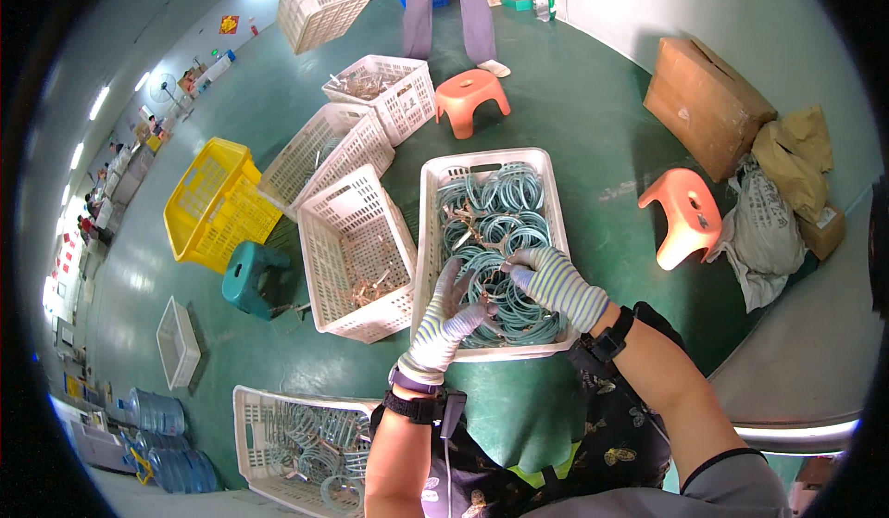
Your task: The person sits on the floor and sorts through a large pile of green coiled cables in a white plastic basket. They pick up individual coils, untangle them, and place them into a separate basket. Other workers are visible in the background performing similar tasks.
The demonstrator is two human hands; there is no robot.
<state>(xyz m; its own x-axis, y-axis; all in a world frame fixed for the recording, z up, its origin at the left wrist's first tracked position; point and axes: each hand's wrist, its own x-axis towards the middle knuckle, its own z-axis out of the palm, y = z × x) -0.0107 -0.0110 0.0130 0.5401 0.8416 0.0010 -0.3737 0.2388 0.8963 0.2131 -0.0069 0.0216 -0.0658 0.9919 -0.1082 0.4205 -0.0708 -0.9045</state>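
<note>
A white plastic crate [431, 231] in front of me holds several rows of coiled teal cables [514, 185] with coppery ends. Over its near half, my left hand [443, 328], in a striped knit glove, curls round the left side of a coil of cable [483, 279], thumb and fingers on either side of it. My right hand [563, 287], gloved the same way, has its fingertips closed on the right side of that coil. Just what the right fingertips pinch is partly hidden by the fingers.
White crates [356, 231] with coppery pieces stand to the left, beside a yellow crate [218, 208] and a teal stool [255, 277]. Another crate of coils [306, 444] is at lower left. Orange stools [685, 217], a carton [708, 106] and sacks [759, 231] stand right. A person [449, 4] stands ahead.
</note>
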